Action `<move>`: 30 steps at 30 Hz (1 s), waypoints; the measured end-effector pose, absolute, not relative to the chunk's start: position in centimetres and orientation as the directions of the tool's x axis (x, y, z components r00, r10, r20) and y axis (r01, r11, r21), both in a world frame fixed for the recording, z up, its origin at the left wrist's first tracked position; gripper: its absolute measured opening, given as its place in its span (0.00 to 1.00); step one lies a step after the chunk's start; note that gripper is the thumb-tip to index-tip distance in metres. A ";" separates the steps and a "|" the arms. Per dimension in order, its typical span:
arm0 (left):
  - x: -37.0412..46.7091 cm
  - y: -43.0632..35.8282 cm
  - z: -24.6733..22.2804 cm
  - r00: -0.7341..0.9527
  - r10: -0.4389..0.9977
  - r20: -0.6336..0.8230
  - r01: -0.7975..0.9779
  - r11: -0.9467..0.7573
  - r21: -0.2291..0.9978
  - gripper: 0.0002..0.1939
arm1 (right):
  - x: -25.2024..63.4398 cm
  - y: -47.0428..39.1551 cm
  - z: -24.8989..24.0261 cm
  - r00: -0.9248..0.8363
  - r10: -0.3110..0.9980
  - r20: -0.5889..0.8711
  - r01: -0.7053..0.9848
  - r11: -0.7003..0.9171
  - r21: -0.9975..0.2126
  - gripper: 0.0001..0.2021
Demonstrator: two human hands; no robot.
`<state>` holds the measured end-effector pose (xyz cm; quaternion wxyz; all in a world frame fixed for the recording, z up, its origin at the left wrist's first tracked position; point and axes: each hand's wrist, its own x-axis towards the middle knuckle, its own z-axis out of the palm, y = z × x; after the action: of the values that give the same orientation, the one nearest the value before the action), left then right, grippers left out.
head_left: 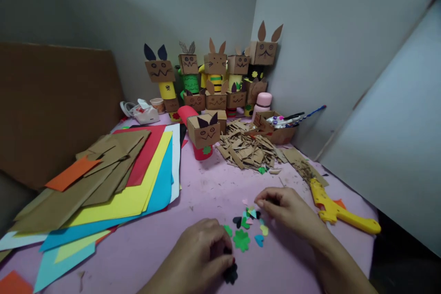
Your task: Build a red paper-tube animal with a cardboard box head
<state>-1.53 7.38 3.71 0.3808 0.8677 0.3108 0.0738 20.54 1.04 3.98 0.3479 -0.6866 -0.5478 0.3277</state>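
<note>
My left hand (200, 255) rests low on the pink tabletop, fingers curled, with thumb and fingertips on a black paper flower (230, 274) that they partly cover. My right hand (289, 211) is closed in a pinch at the right edge of a small scatter of cut-outs; anything between its fingertips is too small to make out. Between the hands lie a green paper flower (241, 240), a black heart (237, 222), a blue heart (259, 240), a yellow piece (264, 229) and several tiny pink, green and pale pieces.
Layered coloured sheets (148, 193) and cardboard pieces (103, 170) lie left. A yellow glue gun (344, 216) is at right. Behind are a cardboard scrap heap (248, 147), a cat-faced box figure (205, 133), several similar figures, a pen box (275, 133) and a pink bottle (263, 103).
</note>
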 end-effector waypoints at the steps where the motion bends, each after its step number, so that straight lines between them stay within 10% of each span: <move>1: -1.5 7.3 3.7 0.800 0.584 -0.136 0.502 -0.529 0.684 0.08 | 20.8 1.1 4.0 0.223 0.973 -0.052 0.571 -0.173 -0.803 0.10; 10: -1.2 7.2 3.9 0.836 0.520 -0.176 0.508 -0.612 0.606 0.07 | 20.1 1.4 3.1 0.187 0.980 -0.062 0.851 -0.193 -0.488 0.07; 30: -1.7 8.2 2.2 0.752 0.655 -0.081 0.596 -0.621 0.509 0.06 | 20.7 1.0 3.3 0.239 0.964 -0.120 0.841 -0.267 -0.471 0.04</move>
<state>-1.68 8.21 2.17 0.2614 0.8986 0.3480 0.0561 20.71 1.04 3.31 0.1566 -0.7712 -0.5849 0.1965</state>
